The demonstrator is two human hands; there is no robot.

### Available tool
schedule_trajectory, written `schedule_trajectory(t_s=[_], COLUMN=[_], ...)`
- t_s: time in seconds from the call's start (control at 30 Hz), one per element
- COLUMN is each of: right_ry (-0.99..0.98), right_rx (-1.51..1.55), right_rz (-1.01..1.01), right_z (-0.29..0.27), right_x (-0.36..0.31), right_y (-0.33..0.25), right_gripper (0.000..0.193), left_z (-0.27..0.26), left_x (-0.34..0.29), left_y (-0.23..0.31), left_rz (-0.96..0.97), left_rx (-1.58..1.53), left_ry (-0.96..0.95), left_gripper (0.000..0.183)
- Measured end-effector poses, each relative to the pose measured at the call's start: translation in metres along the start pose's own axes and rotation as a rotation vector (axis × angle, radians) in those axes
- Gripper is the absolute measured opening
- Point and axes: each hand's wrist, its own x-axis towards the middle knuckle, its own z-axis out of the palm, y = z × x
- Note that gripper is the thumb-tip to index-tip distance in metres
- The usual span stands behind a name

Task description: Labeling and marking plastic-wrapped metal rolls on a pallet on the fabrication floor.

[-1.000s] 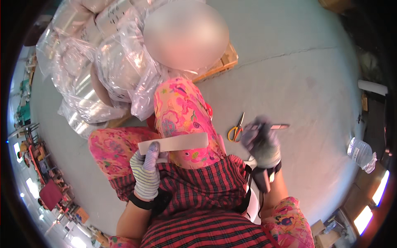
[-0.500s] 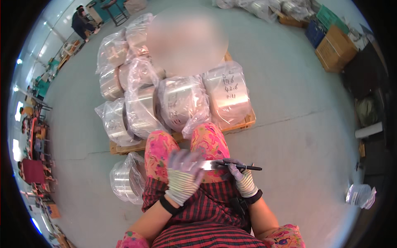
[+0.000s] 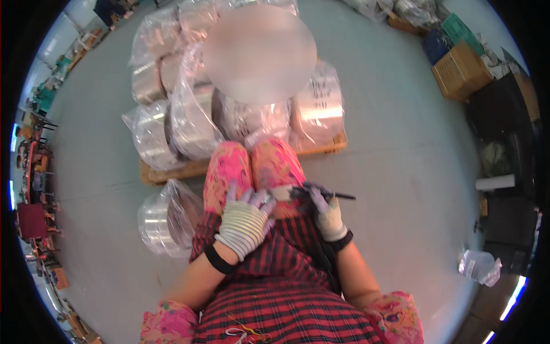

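Note:
My left hand [image 3: 243, 226], in a striped glove with pale purple fingertips, lies over my lap with its fingers apart. Its fingertips are beside the left end of a flat silvery strip [image 3: 281, 192] above my thighs; whether they touch it I cannot tell. On the other side, my right hand [image 3: 327, 217], gloved alike, is closed around a slim black pen-shaped tool [image 3: 342, 196]. A dark part at the strip's right end sits by those fingers, and its detail is blurred. Plastic-wrapped metal coils [image 3: 318, 109] stand just beyond my knees.
The coils sit on a wooden pallet [image 3: 172, 174]. Another wrapped coil [image 3: 157, 223] is on the floor by my left leg. At right are a cardboard box [image 3: 460, 71], a green crate [image 3: 461, 31] and a clear plastic container [image 3: 478, 266]. A blurred patch hides some coils.
My left hand has come to rest lower and slightly left, no longer smeared by motion. The right hand still grips the black tool. The view has tilted, shifting the pallet and coils upward.

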Motion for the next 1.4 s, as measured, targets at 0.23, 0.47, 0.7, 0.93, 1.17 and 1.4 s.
schedule_trajectory(t_s=[0.23,0.47,0.7,0.93,1.17,1.4], right_ry=[0.088,0.083,-0.073,0.162,0.301,0.189], right_rx=[0.088,0.105,0.127,0.066,0.016,0.201], right_rz=[0.006,-0.036,-0.008,-0.040,-0.149,0.064], right_z=[0.007,0.006,0.010,-0.005,0.020,0.016], right_x=[-0.006,-0.030,-0.052,-0.059,-0.004,0.015], right_y=[-0.010,-0.011,-0.018,-0.036,-0.015,0.000], right_gripper=[0.029,0.008,0.010,0.009,0.014,0.014], left_z=[0.013,0.012,0.015,-0.005,0.043,0.043], left_x=[0.021,0.022,0.011,-0.012,0.039,0.043], left_y=[0.004,0.030,0.031,0.009,-0.004,0.001], left_rz=[0.112,0.108,0.075,-0.102,0.173,0.030], left_rx=[-0.112,-0.400,-0.774,-0.846,-0.351,-0.412], left_ry=[0.195,0.204,0.101,-0.145,0.183,0.101], left_gripper=[0.035,0.031,0.019,0.009,0.021,0.022])
